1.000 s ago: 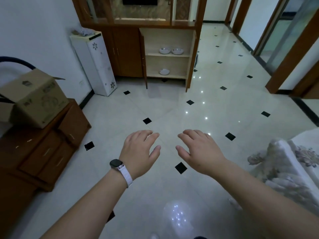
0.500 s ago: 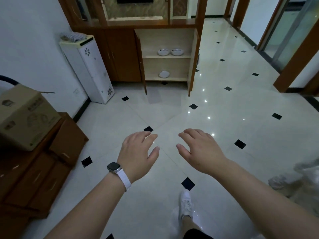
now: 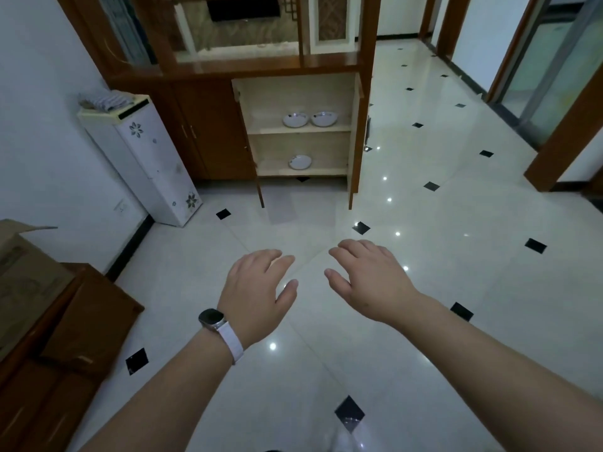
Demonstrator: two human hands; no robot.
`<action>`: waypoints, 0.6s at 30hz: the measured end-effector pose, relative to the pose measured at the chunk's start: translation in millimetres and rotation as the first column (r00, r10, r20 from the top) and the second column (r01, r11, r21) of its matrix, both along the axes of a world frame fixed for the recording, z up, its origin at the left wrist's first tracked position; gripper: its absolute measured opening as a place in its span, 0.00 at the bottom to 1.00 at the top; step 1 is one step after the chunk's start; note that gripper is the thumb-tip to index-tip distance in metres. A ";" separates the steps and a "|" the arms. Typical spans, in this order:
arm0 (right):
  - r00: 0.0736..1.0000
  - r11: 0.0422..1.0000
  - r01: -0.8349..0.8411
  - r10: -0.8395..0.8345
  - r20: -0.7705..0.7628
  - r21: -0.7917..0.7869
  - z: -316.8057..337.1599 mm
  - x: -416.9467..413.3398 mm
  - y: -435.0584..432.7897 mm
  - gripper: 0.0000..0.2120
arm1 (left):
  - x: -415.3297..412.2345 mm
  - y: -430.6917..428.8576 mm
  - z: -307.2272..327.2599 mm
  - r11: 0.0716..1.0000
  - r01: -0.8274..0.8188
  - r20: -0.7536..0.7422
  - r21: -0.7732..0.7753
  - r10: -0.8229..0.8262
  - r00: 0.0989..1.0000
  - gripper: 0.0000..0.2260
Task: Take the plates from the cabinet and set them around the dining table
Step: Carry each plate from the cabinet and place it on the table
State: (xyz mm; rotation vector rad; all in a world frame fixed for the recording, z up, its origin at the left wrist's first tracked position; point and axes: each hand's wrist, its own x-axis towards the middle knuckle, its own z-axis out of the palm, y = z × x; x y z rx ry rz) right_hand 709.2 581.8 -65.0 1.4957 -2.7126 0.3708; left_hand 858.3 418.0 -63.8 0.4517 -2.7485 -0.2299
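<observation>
A brown wooden cabinet (image 3: 208,125) stands ahead with both doors of its right compartment swung open. On its upper shelf sit two white plates, one on the left (image 3: 295,119) and one on the right (image 3: 324,118). A third white plate (image 3: 300,161) lies on the bottom shelf. My left hand (image 3: 257,291), with a watch on a white strap at the wrist, and my right hand (image 3: 370,278) are held out palm down over the floor, fingers apart and holding nothing, well short of the cabinet. The dining table is out of view.
A white water dispenser (image 3: 146,158) stands left of the cabinet against the wall. A low brown drawer unit (image 3: 81,331) with a cardboard box (image 3: 23,272) on it is at the near left. Glossy white tiled floor (image 3: 424,223) stretches ahead; door frames stand at the right.
The view has moved forward: the cabinet and its plates are nearer and larger. The cloth-covered furniture at the right has left the frame. Both hands stay held out, empty.
</observation>
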 end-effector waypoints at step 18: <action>0.993 0.991 0.113 -0.114 0.008 0.078 -7.9 -175.4 -165.7 0.24 | -194.0 -182.0 -31.5 0.994 0.097 -0.031 0.054 -0.096 0.995 0.18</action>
